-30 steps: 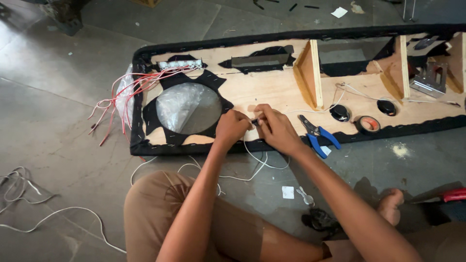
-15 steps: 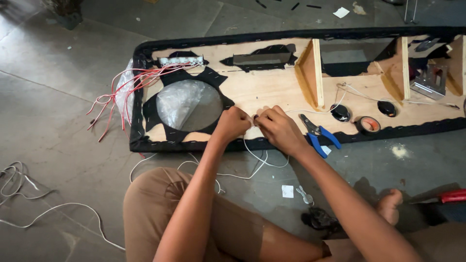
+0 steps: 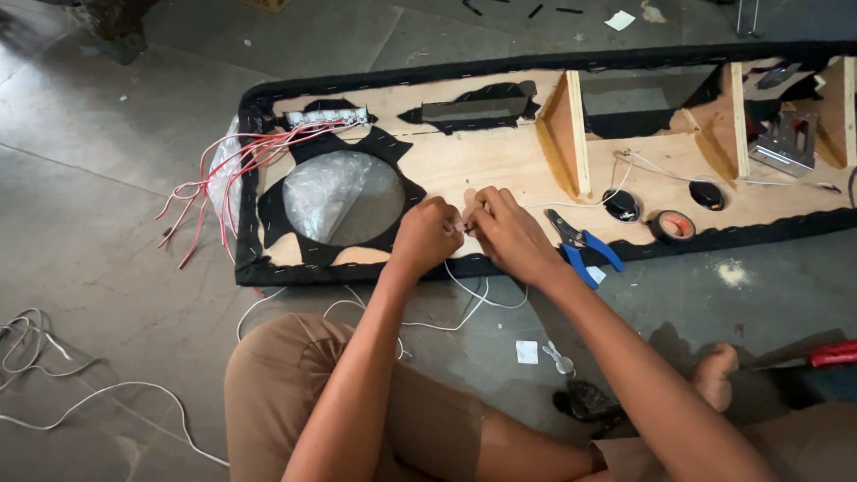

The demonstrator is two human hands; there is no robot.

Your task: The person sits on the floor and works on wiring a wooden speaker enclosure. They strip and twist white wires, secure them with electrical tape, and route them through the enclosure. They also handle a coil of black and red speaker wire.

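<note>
My left hand (image 3: 427, 234) and my right hand (image 3: 505, 232) meet over the front edge of a long wooden box (image 3: 500, 156) edged in black fabric. Both pinch a thin white wire (image 3: 464, 299) where the fingertips touch; the wire loops down onto the floor between the box and my knees. The exact join between the fingers is too small to see. A large round hole (image 3: 342, 196) covered by clear plastic, ringed with black fabric, lies just left of my left hand.
Blue-handled pliers (image 3: 582, 246) lie right of my right hand, a roll of tape (image 3: 672, 226) beyond. Red and white wires (image 3: 214, 178) spill from the box's left end. Loose white cable (image 3: 54, 375) lies at the left. A red-handled tool (image 3: 826, 354) is at the right.
Both hands stay at the same spot on the box's front edge with the wire. The view has shifted slightly; nothing was picked up or let go.
</note>
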